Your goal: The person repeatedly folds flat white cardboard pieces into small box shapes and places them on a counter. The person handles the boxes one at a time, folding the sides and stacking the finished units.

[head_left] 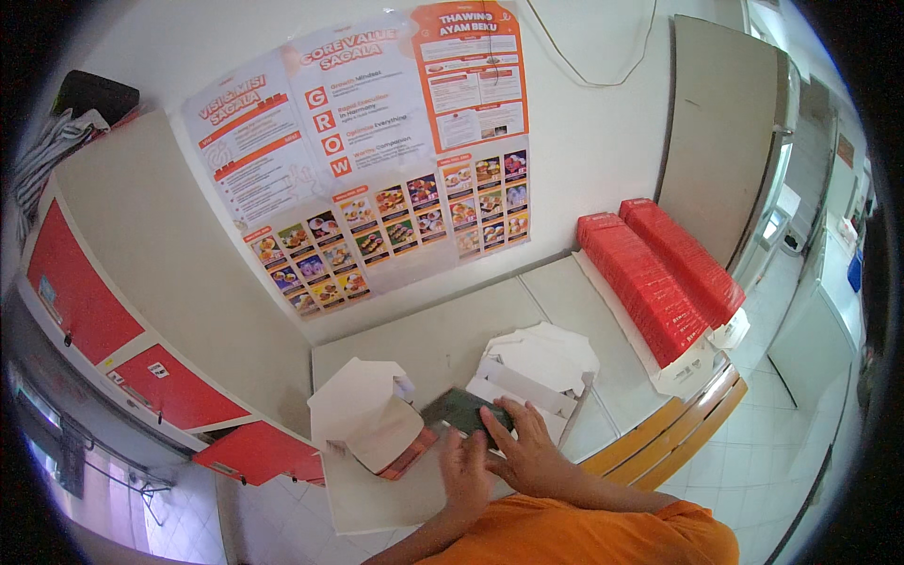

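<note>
A dark green, flat rectangular thing (463, 409) lies on the white table between two pieces of white card; its kind I cannot make out. My right hand (529, 452) rests over its right side with fingers spread. Close beside it, my left hand (465, 471) has its fingers stretched upward at the near edge of the dark thing; whether it touches is unclear. To the left stands a partly folded box (363, 410), white inside with red on its outer side. Right of the dark thing sits a pile of white folded cardboard boxes (541, 363).
Two long stacks of red flat boxes (640, 287) lie at the table's far right. An orange-brown slatted wooden seat (664, 428) adjoins the right edge. A cabinet with red doors (184, 386) stands at the left. Posters (363, 104) cover the wall behind the white table (414, 344).
</note>
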`<move>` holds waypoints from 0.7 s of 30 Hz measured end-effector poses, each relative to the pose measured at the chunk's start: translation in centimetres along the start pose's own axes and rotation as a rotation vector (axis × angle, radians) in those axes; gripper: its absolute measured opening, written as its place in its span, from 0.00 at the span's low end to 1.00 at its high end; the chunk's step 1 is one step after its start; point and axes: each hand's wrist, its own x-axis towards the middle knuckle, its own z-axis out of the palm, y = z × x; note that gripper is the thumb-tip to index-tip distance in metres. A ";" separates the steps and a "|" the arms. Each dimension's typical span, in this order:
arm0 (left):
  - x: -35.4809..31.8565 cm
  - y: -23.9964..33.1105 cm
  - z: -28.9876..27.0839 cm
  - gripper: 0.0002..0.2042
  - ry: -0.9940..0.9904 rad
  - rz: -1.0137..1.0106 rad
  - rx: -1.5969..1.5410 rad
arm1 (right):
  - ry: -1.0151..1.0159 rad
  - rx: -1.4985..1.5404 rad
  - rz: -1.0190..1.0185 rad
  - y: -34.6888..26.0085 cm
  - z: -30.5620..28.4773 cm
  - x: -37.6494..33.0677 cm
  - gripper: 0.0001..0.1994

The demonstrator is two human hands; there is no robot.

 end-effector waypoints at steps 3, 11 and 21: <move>1.7 1.5 -1.7 0.09 -0.006 0.125 -0.088 | -0.097 0.230 -0.018 2.1 -3.6 0.5 0.36; -0.4 7.2 -5.6 0.11 -0.609 -0.113 0.738 | -0.880 0.402 0.275 3.9 -7.1 2.3 0.28; -2.6 1.4 -8.0 0.16 -0.184 0.033 0.413 | -0.529 0.602 0.074 0.9 -2.2 1.2 0.25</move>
